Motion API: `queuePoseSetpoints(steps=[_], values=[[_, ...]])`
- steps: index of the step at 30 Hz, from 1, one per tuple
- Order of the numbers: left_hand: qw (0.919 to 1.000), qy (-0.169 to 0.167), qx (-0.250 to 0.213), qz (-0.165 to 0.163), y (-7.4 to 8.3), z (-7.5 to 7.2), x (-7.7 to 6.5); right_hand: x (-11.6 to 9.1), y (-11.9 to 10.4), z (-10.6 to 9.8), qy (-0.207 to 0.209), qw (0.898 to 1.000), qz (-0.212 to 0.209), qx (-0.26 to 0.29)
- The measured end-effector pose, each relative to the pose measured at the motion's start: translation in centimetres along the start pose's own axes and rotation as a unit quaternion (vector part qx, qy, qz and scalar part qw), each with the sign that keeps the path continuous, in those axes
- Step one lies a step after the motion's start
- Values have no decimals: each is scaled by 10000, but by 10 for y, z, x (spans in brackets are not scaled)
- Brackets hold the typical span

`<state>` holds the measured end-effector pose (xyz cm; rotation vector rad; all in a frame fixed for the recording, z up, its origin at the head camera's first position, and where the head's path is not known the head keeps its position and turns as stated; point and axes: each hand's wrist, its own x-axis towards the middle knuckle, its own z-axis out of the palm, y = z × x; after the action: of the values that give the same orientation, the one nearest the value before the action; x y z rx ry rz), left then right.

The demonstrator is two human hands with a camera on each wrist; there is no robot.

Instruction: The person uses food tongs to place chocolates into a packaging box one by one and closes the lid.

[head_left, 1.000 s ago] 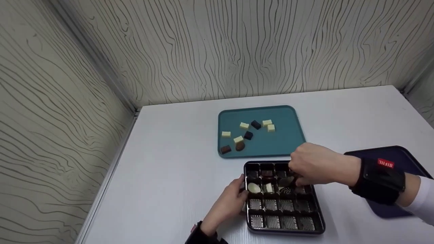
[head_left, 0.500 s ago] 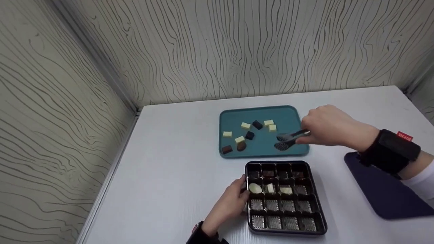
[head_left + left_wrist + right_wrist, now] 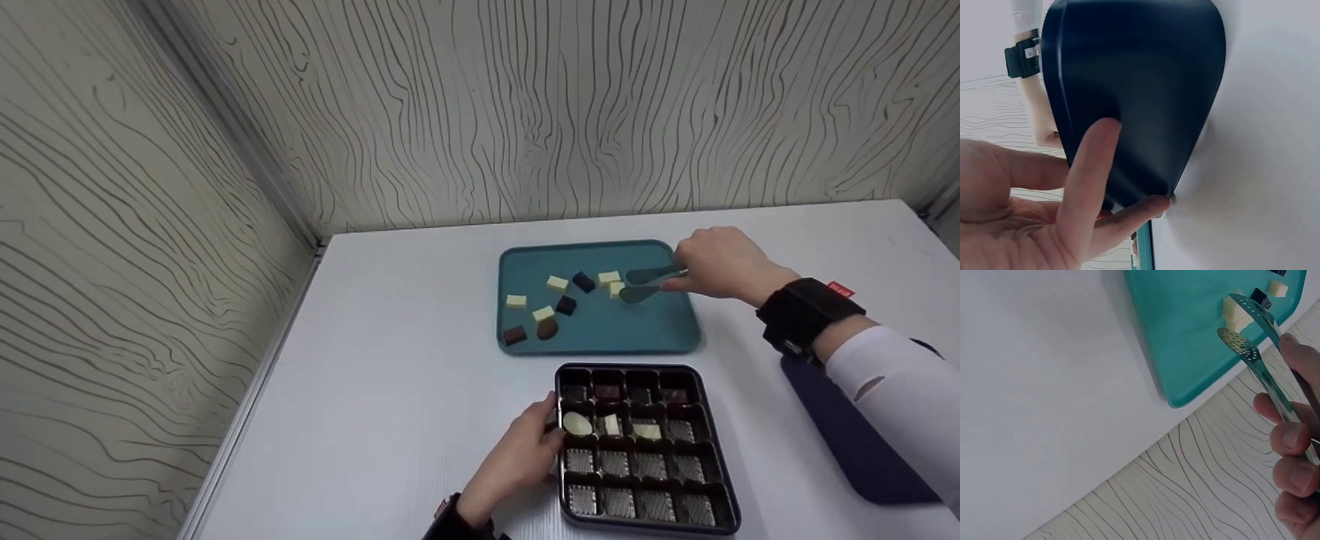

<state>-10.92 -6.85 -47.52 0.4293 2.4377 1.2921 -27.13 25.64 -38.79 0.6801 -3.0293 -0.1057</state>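
Observation:
My right hand (image 3: 721,262) grips a pair of metal tongs (image 3: 651,283) with perforated tips. The tips stand apart over the teal tray (image 3: 652,330), close to two white chocolates (image 3: 615,289); I cannot tell whether they touch. Seen from the right wrist, the fingers wrap the tongs' arms (image 3: 1269,385). My left hand (image 3: 521,450) holds the left side of a dark compartment box (image 3: 724,480), some fingers against its outer wall (image 3: 1140,84) and one reaching the rim. Brown chocolates fill the box's back row; white pieces (image 3: 646,430) occupy three second-row compartments.
Several more white and dark chocolates (image 3: 566,305) lie on the tray's left half, with a round brown one (image 3: 547,328) near its front. A dark blue tray (image 3: 847,442) lies to the right, partly beneath the right arm. A patterned wall (image 3: 480,112) stands behind the white table (image 3: 390,360).
The tongs have gone from the box back to the tray, toward the white chocolates. A white chocolate now shows in the second row's third compartment. My left hand stays on the box.

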Motion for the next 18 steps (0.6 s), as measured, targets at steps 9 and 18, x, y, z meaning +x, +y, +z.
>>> queuePoseSetpoints(steps=[9, 18], values=[[10000, 29, 80, 9, -1, -2, 1, 6, -12, 0, -102, 9998, -37, 138], [9999, 23, 103, 40, -3, -4, 1, 12, -21, -3, -100, 9996, -144, 235]])
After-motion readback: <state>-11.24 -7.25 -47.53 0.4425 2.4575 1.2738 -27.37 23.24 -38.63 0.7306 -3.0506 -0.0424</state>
